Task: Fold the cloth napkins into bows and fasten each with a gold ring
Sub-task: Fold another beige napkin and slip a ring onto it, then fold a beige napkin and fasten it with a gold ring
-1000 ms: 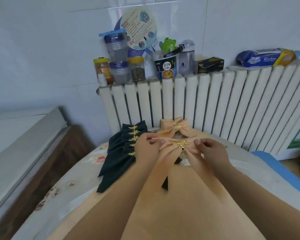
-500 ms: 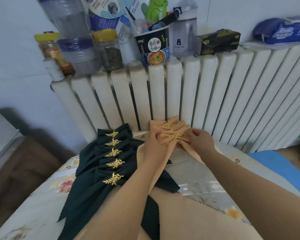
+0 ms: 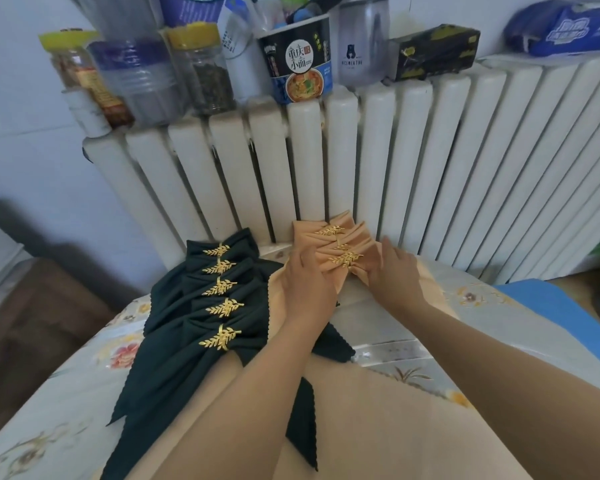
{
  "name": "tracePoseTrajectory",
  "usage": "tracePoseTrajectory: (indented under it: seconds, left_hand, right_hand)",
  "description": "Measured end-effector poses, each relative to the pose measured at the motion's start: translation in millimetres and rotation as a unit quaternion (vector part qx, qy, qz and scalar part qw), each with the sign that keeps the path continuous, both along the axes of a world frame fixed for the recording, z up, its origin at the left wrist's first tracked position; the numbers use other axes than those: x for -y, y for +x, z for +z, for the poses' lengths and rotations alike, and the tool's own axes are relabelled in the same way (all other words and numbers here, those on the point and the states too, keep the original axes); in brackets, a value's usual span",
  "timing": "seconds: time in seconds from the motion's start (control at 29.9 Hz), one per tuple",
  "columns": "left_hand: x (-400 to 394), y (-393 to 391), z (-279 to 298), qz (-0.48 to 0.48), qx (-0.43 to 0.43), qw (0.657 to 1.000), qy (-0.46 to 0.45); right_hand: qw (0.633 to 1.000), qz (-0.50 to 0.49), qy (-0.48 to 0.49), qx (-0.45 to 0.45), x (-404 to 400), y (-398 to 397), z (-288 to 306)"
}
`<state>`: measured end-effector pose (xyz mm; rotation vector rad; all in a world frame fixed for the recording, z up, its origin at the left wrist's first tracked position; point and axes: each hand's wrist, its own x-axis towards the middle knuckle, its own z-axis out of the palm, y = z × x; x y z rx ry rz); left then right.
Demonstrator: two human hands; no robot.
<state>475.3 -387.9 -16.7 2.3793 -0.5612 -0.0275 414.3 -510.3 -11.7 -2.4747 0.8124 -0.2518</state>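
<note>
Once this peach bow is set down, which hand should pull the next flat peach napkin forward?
Probably right. The right hand rests beside the flat peach napkin, while the left hand is holding the peach bow.

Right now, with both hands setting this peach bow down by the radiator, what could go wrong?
1. The peach bows overlap in a tight stack against the radiator; nudging with the left hand or right hand might shift the ones behind.
2. The front gold ring sits between the fingers; dragging could pull it off centre.
3. The dark green bows lie close to the left forearm and could get brushed.
</note>
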Motion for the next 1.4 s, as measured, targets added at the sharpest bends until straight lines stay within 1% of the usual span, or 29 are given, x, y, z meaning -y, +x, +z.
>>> tracePoseTrajectory:
  seconds: [0.1,0.13,0.2,0.3,0.43,0.47,0.53,0.63,0.67,0.7,0.77,0.8,0.9,0.97,1.07,1.14,1.2,1.24,1.3,1.4]
  left_hand:
    - [-8.3,-11.2,8.4,-0.021,0.058,0.998,-0.003]
    - [-23.5,-28.8,20.5,-0.032,0.071,0.997,0.001]
    - [-24.2,-31.8,22.6,-0.038,0.073,0.997,0.012]
    - [-45.9,-60.5,37.5,-0.046,0.085,0.995,0.026]
    - [-96.1,-131.8,64.9,-0.062,0.104,0.993,0.006]
    - [-99.0,-136.8,61.7,-0.065,0.097,0.993,0.002]
    - [-126.3,-174.2,68.5,-0.063,0.089,0.994,0.002]
    - [-166.8,-231.8,72.6,-0.069,0.097,0.993,0.018]
    - [-188.1,-263.8,70.8,-0.070,0.093,0.993,0.033]
    - [-192.0,-265.1,68.9,-0.064,0.089,0.993,0.032]
    - [-229.9,-320.0,68.3,-0.055,0.052,0.996,0.040]
    - [-235.7,-323.7,65.0,-0.054,0.047,0.997,0.035]
    - [-279.5,-382.0,52.1,-0.069,0.011,0.995,0.075]
    - [-302.2,-407.2,40.2,-0.081,-0.022,0.991,0.108]
    - [-333.7,-440.2,31.4,-0.099,-0.079,0.978,0.167]
    - [-349.4,-454.1,24.6,-0.128,-0.090,0.962,0.222]
    - [-361.3,-462.9,17.8,-0.154,-0.083,0.953,0.247]
    - [-365.0,-465.2,15.1,-0.157,-0.077,0.954,0.242]
    - [-367.2,-465.7,9.7,-0.146,-0.068,0.963,0.218]
    - [-362.5,-464.7,1.4,-0.103,-0.035,0.983,0.148]
  right_hand:
    - [0.999,-0.020,-0.040,0.032,-5.0,-15.3,4.7]
    - [0.998,-0.019,-0.047,0.045,-19.1,-33.8,12.2]
    - [0.998,-0.013,-0.048,0.047,-21.5,-35.8,12.1]
    - [0.998,-0.007,-0.045,0.047,-47.2,-65.4,26.5]
    - [0.995,0.023,-0.050,0.083,-95.3,-124.3,50.4]
    - [0.995,0.028,-0.045,0.084,-96.7,-125.2,47.8]
    - [0.992,0.053,-0.041,0.104,-119.1,-156.5,55.8]
    - [0.988,0.092,-0.048,0.118,-151.1,-215.6,65.3]
    - [0.987,0.100,-0.052,0.116,-167.7,-249.3,62.4]
    - [0.986,0.105,-0.055,0.118,-169.0,-252.9,63.7]
    - [0.987,0.123,-0.043,0.098,-199.2,-313.4,63.4]
    - [0.985,0.135,-0.040,0.100,-201.6,-320.5,62.3]
    - [0.981,0.182,-0.027,0.063,-236.2,-386.1,52.9]
    - [0.978,0.204,-0.024,0.041,-252.1,-416.5,43.1]
    - [0.972,0.232,-0.028,-0.029,-272.6,-456.9,29.1]
    - [0.963,0.252,-0.024,-0.096,-277.2,-476.2,20.0]
    - [0.945,0.285,-0.024,-0.159,-279.8,-489.5,11.9]
    - [0.937,0.298,-0.031,-0.179,-280.8,-493.7,7.7]
    - [0.939,0.293,-0.042,-0.174,-283.7,-497.4,1.9]
    - [0.966,0.238,-0.025,-0.101,-288.7,-496.3,-4.5]
